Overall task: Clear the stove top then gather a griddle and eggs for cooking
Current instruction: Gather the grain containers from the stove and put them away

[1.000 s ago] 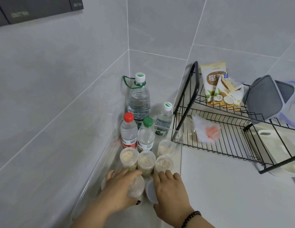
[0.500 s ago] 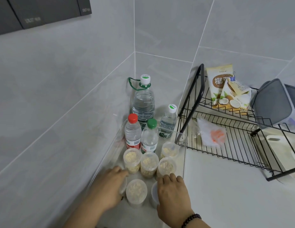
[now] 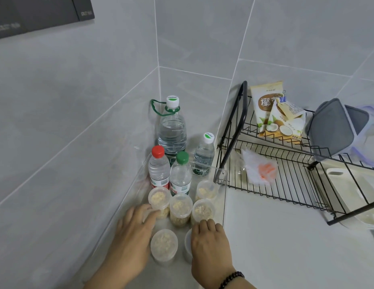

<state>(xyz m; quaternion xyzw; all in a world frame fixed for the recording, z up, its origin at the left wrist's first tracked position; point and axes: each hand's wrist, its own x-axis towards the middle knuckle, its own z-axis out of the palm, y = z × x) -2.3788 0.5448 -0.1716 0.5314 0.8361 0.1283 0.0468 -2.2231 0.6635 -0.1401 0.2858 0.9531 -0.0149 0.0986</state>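
Observation:
No stove, griddle or eggs are in view. A clear plastic bin (image 3: 221,176) stands in the tiled counter corner and holds water bottles (image 3: 172,130) and several small lidded jars of pale grains (image 3: 180,207). One jar (image 3: 163,245) stands free at the bin's near end, between my hands. My left hand (image 3: 134,234) lies flat to its left, its fingers stretched over a half-hidden translucent jar (image 3: 148,216). My right hand (image 3: 209,245) curls from above over a jar (image 3: 187,245) that shows only at its left side.
A black wire dish rack (image 3: 286,184) stands to the right with coconut snack bags (image 3: 271,113), a grey-lidded container (image 3: 332,128) and a small plastic bag (image 3: 261,170). A white tray (image 3: 349,184) sits under it. Tiled walls close the left and back.
My left hand set down the jar it held and slid left and forward over another jar. My right hand stays on its jar. The view tilted slightly down.

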